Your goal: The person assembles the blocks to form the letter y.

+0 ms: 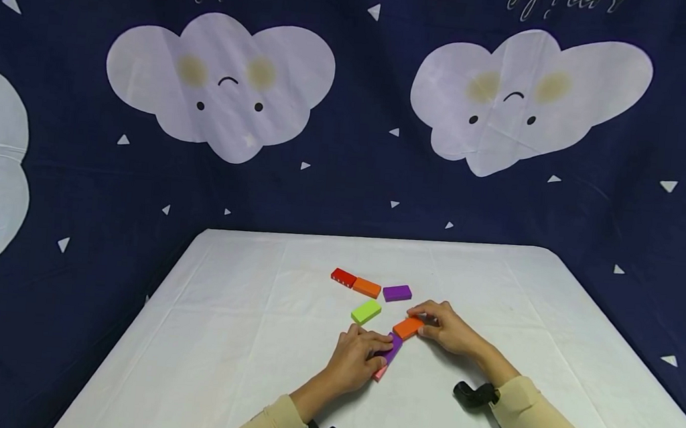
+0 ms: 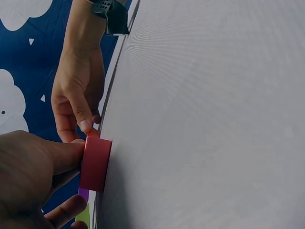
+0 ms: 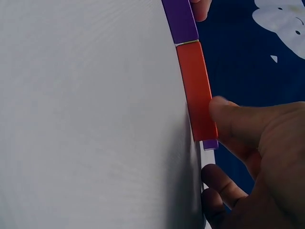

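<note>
Your left hand [image 1: 354,359] pinches purple block [image 1: 395,348], your right hand [image 1: 450,328] orange block [image 1: 408,327], both near-right of green block [image 1: 366,311] (ends touching). Looks like lining them up; next likely wants orange block squared, then released.

The left grip [image 2: 28,174] is beside a pinkish-red block [image 2: 96,164].
</note>
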Demonstrator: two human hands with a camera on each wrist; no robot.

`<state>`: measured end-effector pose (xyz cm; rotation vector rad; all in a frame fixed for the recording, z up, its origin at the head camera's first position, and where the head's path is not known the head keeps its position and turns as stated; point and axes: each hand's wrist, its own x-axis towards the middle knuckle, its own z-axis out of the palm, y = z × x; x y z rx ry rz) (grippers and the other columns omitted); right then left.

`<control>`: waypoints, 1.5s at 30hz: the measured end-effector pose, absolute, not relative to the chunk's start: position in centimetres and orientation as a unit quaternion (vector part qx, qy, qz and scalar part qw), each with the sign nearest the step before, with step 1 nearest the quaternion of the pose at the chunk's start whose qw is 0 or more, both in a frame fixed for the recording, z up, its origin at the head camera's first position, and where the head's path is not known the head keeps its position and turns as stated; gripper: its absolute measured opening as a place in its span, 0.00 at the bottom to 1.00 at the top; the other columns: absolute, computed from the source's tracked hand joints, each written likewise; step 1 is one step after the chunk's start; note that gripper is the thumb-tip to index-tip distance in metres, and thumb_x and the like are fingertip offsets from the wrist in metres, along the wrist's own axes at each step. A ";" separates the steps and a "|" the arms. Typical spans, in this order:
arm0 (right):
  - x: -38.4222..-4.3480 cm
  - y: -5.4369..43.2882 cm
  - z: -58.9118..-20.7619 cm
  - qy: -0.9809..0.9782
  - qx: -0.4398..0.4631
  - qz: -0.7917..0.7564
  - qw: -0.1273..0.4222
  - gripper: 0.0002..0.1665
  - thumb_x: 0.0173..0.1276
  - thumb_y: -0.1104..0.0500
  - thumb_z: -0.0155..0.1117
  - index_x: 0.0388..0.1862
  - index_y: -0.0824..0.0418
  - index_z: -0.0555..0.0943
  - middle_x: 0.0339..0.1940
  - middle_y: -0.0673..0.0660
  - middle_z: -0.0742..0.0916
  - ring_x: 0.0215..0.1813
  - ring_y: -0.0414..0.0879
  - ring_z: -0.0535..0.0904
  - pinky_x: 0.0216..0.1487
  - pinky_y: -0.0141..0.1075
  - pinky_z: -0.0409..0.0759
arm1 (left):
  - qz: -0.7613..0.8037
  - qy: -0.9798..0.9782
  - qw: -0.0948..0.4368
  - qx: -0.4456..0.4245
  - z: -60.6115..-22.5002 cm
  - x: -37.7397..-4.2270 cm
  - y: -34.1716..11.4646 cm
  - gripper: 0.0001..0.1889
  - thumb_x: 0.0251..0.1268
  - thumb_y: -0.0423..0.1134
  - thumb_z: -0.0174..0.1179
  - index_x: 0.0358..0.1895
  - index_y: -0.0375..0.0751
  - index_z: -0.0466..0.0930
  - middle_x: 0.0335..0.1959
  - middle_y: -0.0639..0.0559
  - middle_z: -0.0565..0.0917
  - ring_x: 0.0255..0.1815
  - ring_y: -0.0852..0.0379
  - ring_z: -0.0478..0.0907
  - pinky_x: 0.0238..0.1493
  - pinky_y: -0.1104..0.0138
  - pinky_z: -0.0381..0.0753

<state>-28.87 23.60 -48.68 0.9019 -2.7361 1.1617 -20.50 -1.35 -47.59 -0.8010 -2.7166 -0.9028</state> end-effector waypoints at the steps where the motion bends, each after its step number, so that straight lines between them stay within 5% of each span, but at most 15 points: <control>1: -28.9 23.6 -48.7 -0.880 0.290 0.374 0.019 0.21 0.59 0.63 0.65 0.53 0.54 0.80 0.52 0.53 0.84 0.45 0.48 0.68 0.45 0.36 0.64 | -0.302 -0.911 0.085 -0.269 -47.6 -20.5 -1.3 0.15 0.59 0.39 0.61 0.51 0.49 0.84 0.53 0.63 0.83 0.48 0.61 0.70 0.43 0.69 0.60; 17: -27.7 22.7 -48.1 -0.906 0.191 0.372 0.063 0.27 0.55 0.51 0.71 0.54 0.58 0.80 0.50 0.56 0.85 0.41 0.47 0.66 0.41 0.34 0.62 | -0.302 -0.912 0.078 -0.268 -47.6 -20.6 -1.4 0.15 0.60 0.39 0.61 0.51 0.50 0.83 0.54 0.64 0.82 0.48 0.61 0.69 0.44 0.69 0.60; 45: -26.1 20.7 -48.7 -0.929 0.082 0.341 0.119 0.22 0.53 0.51 0.71 0.48 0.55 0.85 0.47 0.57 0.87 0.41 0.50 0.68 0.43 0.43 0.60 | -0.296 -0.910 0.095 -0.274 -47.7 -20.6 -1.4 0.15 0.59 0.39 0.61 0.50 0.49 0.84 0.53 0.62 0.83 0.48 0.60 0.70 0.43 0.69 0.60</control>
